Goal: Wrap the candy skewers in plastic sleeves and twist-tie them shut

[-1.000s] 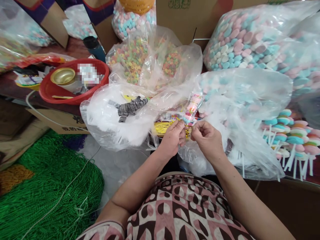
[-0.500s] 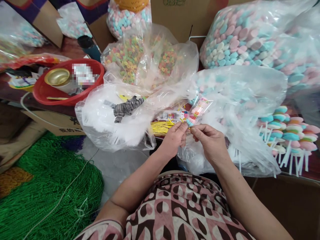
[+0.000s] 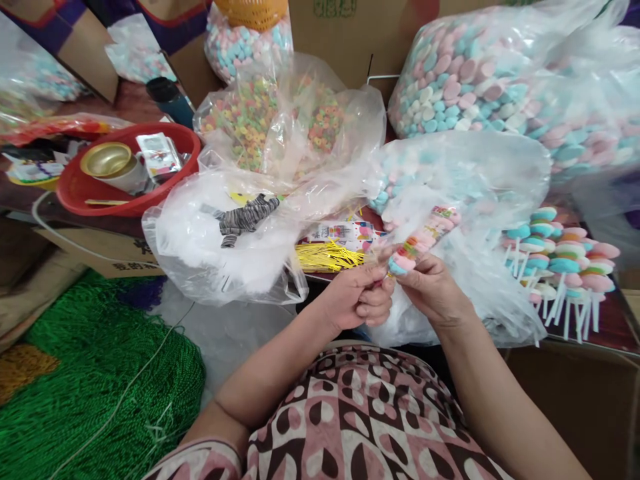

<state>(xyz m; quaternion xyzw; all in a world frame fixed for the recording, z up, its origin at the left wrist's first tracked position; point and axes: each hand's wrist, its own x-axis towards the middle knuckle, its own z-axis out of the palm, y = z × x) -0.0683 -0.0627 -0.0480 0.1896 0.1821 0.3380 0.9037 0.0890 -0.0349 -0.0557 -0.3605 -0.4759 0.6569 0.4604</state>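
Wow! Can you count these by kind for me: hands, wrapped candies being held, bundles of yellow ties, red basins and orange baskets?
Hands: 2, left hand and right hand
Wrapped candy, held: 1
Yellow tie bundle: 1
Red basin: 1
Orange basket: 1
Total: 6

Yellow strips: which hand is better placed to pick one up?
Probably the left hand: it is nearer the yellow strips. The right hand is farther off, holding the wrapped candy. The left is closed at the candy's lower end, so it would need freeing first.

Single head-worn view, facing forward and down, close above a patterned shirt (image 3: 350,413), tabletop (image 3: 620,323) ahead
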